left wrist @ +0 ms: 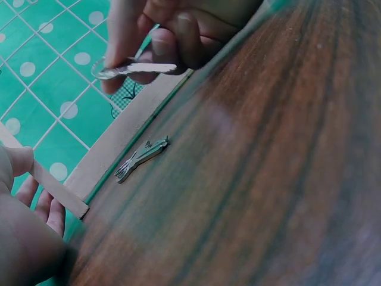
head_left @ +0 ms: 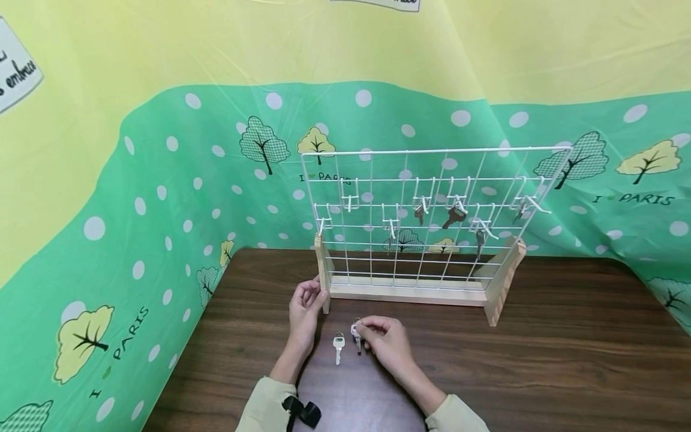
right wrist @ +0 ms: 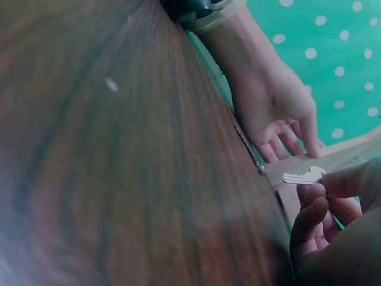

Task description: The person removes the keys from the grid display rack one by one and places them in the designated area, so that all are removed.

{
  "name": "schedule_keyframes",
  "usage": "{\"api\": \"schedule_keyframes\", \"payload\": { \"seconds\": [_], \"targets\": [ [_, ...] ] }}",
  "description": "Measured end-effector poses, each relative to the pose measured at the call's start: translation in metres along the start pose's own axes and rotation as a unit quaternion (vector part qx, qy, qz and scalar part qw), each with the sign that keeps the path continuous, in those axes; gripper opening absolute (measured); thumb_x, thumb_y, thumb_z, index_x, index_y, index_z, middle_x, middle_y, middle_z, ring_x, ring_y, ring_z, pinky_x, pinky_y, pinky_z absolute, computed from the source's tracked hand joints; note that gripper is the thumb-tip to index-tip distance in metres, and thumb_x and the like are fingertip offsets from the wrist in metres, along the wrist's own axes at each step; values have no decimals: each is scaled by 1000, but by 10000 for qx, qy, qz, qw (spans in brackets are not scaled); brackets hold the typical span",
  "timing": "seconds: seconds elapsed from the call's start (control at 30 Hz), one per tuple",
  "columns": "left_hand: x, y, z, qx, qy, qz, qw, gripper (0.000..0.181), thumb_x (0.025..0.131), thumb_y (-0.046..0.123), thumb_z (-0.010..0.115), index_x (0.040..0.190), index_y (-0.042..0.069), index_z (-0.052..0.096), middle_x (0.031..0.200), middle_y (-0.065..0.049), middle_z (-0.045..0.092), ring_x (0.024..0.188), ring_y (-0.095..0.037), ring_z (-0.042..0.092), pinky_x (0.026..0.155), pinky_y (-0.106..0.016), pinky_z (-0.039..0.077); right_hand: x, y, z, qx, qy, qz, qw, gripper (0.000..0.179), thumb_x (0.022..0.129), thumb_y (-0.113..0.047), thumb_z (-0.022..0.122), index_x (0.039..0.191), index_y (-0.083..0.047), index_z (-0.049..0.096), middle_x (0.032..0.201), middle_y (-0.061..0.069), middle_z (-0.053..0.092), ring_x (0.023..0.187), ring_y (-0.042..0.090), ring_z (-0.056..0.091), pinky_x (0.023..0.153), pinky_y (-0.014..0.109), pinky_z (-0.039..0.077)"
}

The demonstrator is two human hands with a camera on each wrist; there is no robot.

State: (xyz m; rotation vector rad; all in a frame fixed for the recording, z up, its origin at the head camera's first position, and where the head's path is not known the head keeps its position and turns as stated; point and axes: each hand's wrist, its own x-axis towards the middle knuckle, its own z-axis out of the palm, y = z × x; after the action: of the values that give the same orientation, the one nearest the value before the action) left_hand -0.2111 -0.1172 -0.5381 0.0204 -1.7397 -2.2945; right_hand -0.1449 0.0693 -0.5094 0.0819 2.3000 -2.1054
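A white wire grid rack (head_left: 437, 151) stands on a wooden base (head_left: 405, 292). My left hand (head_left: 305, 309) grips the lower part of its left wooden upright (head_left: 322, 264), thumb in front and fingers behind. Between thumb and fingers, my right hand (head_left: 388, 345) pinches a silver key (head_left: 356, 332) with a ring, just above the table. The same key (left wrist: 140, 69) shows edge-on in the left wrist view. Another key (head_left: 338, 348) with a ring lies on the table between the hands. It appears as a key (left wrist: 141, 159) below the right hand in the left wrist view.
White hooks (head_left: 349, 203) sit on the grid at two heights. Several keys hang from them, among them a dark key (head_left: 455, 216) and a key (head_left: 479, 243) lower right. A brown wood-grain table (head_left: 583, 354) carries everything. Green and yellow cloth (head_left: 178, 168) hangs behind and at left.
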Motion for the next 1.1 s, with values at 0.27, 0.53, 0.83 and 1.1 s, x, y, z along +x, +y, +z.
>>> {"api": "schedule_keyframes", "payload": {
  "seconds": [0.27,0.53,0.83,1.1],
  "targets": [
    [0,1,1,-42,11,-11,10000,30,100,-13,69,122,-22,51,150,-32,64,127,-10,67,114,-21,51,0,7,-1,-410,-28,-265,9988,9,94,-2,83,101,-2,87,84,7,80,58,8,60,53,18,49],
    [0,0,1,-45,2,-27,10000,30,100,-12,69,122,-22,51,150,-31,64,130,-13,66,115,-22,50,1,11,-1,-860,14,-498,9951,9,90,1,84,97,-5,88,76,2,78,57,5,60,52,17,48],
    [0,0,0,16,7,-56,10000,30,101,-11,69,123,-21,52,150,-30,64,132,-15,65,116,-23,49,5,23,-2,-1399,313,-1576,9770,9,84,-2,86,86,-11,87,68,-12,69,56,0,51,47,18,42],
    [-1,0,0,-4,26,-44,10000,30,101,-12,69,123,-22,52,149,-30,64,130,-12,66,115,-22,50,2,10,-3,-1941,140,-1182,9737,10,84,-1,91,82,-9,86,70,-6,71,57,0,49,52,19,41]
  ]
}}
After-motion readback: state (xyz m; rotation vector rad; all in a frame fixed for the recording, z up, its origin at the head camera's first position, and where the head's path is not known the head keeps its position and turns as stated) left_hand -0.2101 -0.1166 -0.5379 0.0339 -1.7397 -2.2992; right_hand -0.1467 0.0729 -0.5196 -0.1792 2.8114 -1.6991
